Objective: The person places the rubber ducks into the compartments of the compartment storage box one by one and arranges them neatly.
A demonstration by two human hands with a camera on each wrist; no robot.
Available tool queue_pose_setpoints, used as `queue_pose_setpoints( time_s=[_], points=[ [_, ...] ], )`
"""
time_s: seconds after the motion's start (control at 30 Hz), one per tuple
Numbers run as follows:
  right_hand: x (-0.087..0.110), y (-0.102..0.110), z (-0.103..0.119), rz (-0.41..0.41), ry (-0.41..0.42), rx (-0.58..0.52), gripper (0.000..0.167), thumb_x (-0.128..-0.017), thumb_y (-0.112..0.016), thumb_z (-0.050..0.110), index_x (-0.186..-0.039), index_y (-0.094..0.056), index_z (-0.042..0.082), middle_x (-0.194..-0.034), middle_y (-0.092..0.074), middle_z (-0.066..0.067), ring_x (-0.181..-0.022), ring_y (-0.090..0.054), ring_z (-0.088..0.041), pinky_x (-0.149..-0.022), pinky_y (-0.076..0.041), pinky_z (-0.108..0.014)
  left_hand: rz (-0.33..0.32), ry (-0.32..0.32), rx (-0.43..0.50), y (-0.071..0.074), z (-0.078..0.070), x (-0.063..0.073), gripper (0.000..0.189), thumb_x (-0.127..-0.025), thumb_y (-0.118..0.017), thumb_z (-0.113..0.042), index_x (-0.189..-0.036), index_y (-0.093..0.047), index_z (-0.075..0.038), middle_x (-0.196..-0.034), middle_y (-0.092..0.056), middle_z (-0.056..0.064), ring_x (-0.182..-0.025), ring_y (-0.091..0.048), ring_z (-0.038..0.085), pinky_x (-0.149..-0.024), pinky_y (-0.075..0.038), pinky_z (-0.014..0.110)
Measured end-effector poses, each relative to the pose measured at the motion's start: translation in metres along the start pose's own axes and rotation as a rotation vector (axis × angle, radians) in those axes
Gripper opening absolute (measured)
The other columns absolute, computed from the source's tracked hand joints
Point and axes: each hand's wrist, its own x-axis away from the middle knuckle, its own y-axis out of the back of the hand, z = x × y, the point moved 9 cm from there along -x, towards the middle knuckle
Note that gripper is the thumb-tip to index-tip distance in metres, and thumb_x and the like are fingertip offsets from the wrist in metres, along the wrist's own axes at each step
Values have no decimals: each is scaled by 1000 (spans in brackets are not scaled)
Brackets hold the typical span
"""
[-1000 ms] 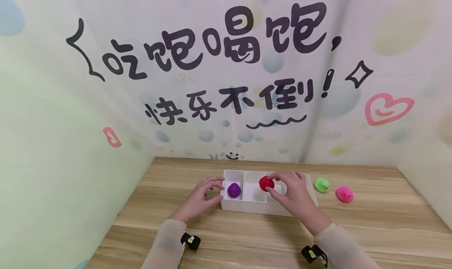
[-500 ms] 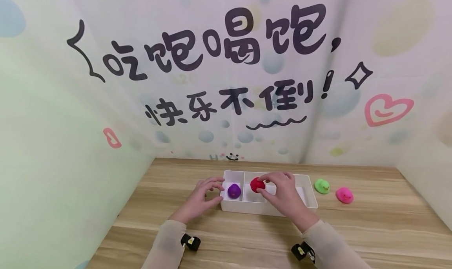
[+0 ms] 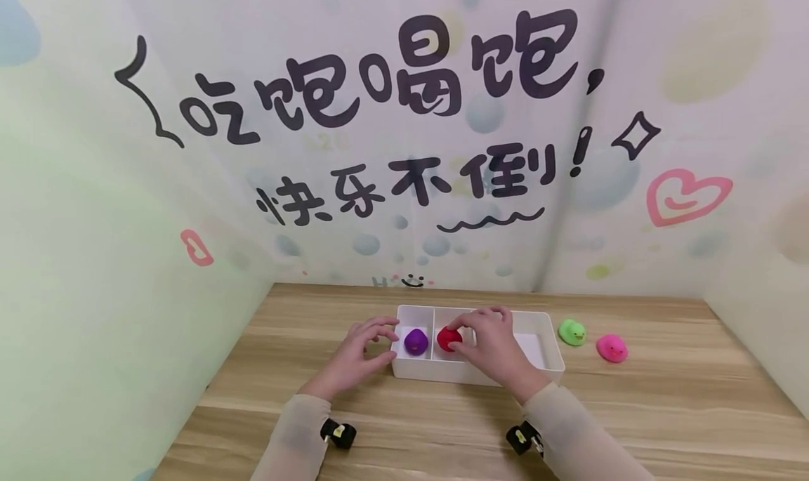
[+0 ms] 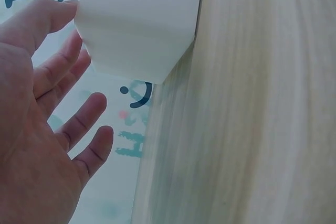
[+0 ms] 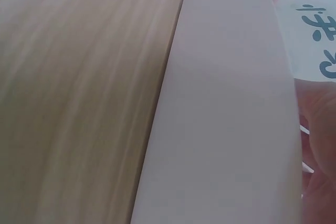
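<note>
Our hands sit at the white divided box on the counter: the right hand reaches over the box's near wall and pinches the red toy duck between thumb and fingertips, holding it low inside the middle compartment, while the left hand braces the box's left end, fingers loosely bent against the outer wall and gripping nothing; the left wrist view shows those fingers relaxed just beside the box corner. The red duck lies directly under our right hand's fingertips, to the left of the palm, just across the divider from the purple duck in the left compartment. The box's long axis runs left to right across us, and its right compartment looks bare. A green duck and a pink duck stand on the counter just beyond the box's right end, nearer our right hand.
</note>
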Motion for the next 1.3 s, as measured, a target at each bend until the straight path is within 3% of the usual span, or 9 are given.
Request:
queue_pose_setpoints(
  time_s=[0.23, 0.5, 0.9, 1.07, 1.3],
  points=[
    [-6, -11, -5, 86, -47, 51, 21, -77, -92, 19, -92, -77, 21, -92, -78, 6, -98, -57, -19, -110, -22, -59, -7, -8, -8, 0, -1, 0, 21, -95, -73, -10, -116, -68, -7, -151, -55, 6, -119, -49, 28, -91, -45, 48],
    [-12, -20, -6, 147, -76, 133, 18, -78, -91, 25, -87, -75, 25, -86, -76, 11, -102, -60, -22, -114, -20, -64, -7, 2, 0, -2, 4, 0, 21, -95, -73, -12, -115, -68, -8, -152, -54, 5, -120, -50, 34, -93, -45, 53],
    [-18, -22, -2, 206, -104, 180, 30, -72, -95, 23, -82, -67, 24, -84, -72, 11, -101, -59, -24, -114, -20, -67, -12, 23, 9, 1, 8, -1, 20, -95, -74, -12, -115, -69, -14, -153, -54, 3, -120, -50, 34, -94, -45, 49],
    [-18, -21, 0, 214, -103, 152, 27, -74, -94, 21, -85, -70, 23, -89, -74, 8, -101, -59, -24, -114, -18, -68, -8, 23, 15, 1, 9, -1, 19, -96, -74, -14, -115, -69, -15, -153, -54, 2, -120, -50, 36, -92, -43, 48],
    [-12, -18, -2, 162, -93, 94, 21, -78, -91, 23, -91, -74, 25, -101, -77, 6, -108, -61, -24, -114, -17, -67, 0, 29, 7, -1, 7, -1, 20, -96, -73, -15, -115, -69, -15, -153, -54, 2, -121, -50, 36, -93, -44, 49]
  ],
)
